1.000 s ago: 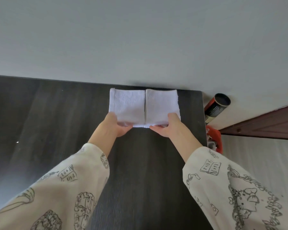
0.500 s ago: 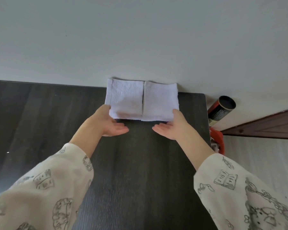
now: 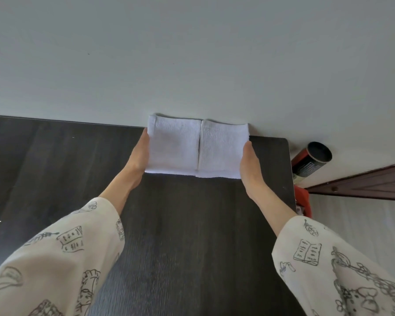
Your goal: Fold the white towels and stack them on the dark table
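Both hands, left hand and right hand, are laid flat-fingered against the folded white terry towel's sides, apparently touching, on the dark wood-grain table.

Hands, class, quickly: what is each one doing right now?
Left hand: open, straight fingers pressed flat against the left side of the white towel.
Right hand: open, flat against its right side.

White towels: terry cloth, nubbly matt pile. Desk: dark wood-grain finish, faint sheen. Sleeves: soft cream cloth, printed line drawings. Wall: smooth, matt paint.
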`<action>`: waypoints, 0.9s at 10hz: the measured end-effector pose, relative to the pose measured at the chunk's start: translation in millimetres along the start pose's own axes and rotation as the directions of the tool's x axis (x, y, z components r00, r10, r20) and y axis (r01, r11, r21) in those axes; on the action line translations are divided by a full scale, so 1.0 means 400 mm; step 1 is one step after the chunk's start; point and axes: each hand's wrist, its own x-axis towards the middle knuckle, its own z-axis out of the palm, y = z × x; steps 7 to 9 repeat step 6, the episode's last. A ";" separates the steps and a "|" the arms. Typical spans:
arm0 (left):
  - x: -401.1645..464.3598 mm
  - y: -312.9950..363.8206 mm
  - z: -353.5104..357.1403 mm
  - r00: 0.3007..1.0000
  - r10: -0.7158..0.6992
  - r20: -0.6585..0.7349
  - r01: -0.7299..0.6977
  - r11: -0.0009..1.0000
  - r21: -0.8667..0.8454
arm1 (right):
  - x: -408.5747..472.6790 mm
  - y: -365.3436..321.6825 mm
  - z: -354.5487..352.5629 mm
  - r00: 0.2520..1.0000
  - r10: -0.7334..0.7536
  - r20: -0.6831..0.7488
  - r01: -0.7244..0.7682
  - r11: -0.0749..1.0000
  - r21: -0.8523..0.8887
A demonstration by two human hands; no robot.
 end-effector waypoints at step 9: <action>-0.025 -0.047 -0.032 0.983 -0.167 -0.082 0.157 0.981 -0.114 | -0.015 0.023 -0.037 0.999 -0.008 -0.036 0.004 0.992 -0.124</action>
